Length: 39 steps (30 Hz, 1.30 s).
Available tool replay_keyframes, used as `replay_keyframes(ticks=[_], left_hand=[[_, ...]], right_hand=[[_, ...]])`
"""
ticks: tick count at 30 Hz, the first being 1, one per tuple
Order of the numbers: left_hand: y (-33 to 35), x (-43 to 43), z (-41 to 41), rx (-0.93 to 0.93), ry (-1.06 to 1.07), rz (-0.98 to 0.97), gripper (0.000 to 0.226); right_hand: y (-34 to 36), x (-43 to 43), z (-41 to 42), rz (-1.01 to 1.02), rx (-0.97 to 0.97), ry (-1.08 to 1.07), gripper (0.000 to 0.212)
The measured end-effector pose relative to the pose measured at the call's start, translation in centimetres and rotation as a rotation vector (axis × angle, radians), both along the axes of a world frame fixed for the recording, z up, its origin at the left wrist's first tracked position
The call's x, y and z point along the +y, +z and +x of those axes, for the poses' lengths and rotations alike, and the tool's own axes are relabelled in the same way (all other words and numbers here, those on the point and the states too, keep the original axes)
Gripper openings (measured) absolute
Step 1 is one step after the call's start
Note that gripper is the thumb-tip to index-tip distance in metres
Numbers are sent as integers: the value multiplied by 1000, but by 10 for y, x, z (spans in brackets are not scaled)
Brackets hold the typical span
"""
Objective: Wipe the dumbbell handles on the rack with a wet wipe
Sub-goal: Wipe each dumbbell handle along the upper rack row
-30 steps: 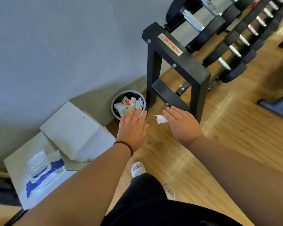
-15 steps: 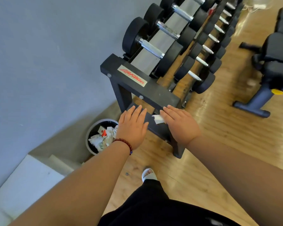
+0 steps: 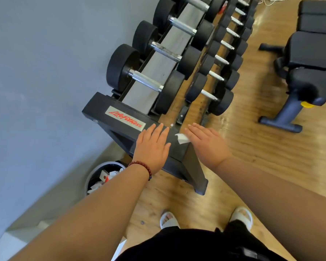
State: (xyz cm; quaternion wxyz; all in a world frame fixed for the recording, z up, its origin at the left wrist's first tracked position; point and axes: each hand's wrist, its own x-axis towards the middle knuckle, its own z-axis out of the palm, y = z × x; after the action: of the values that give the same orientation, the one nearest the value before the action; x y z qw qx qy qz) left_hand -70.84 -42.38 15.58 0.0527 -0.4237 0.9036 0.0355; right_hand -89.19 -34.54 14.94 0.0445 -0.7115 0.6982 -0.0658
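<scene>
A black two-tier dumbbell rack (image 3: 102,110) runs away from me along the grey wall. The nearest dumbbell handle (image 3: 146,81) on the upper tier is bare knurled chrome, with two more dumbbells behind it. Smaller dumbbells (image 3: 208,95) line the lower tier. My left hand (image 3: 152,147) is flat with straight fingers over the rack's end frame, beside the red logo plate. My right hand (image 3: 209,142) is held out to its right, fingers straight. A small white wet wipe (image 3: 183,138) sticks out from under its thumb side, pinched there.
A round waste bin (image 3: 94,178) full of used wipes stands on the floor by the wall, left of the rack's foot. A dark weight bench (image 3: 309,53) stands on the wooden floor to the right. My feet in white slippers are below.
My view has swung up from the bin and floor to the rack's top tier. Both hands have risen to the rack's end frame. The wipe stays in my right hand.
</scene>
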Motion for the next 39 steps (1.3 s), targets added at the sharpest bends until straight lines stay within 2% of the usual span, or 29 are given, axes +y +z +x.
replay_keyframes(ticks=[6,11,18,23,27,39], left_hand=[[-4,-7,-72,10,59,-26,53],[-9,5,-136,29,214,-72,53],[-7,10,-215,57,452,-35,54],[0,8,-244,67,501,-40,55],[0,-3,-261,89,518,-54,54],[-12,-66,-293,77,575,-35,54]], right_hand=[[-4,-19,-76,22,5,84,71],[1,-36,-152,20,16,204,64],[3,-61,-233,-137,-13,345,63],[8,-72,-261,-210,-18,405,62],[12,-91,-274,-154,-15,441,59],[-2,-175,-307,-195,-4,560,64]])
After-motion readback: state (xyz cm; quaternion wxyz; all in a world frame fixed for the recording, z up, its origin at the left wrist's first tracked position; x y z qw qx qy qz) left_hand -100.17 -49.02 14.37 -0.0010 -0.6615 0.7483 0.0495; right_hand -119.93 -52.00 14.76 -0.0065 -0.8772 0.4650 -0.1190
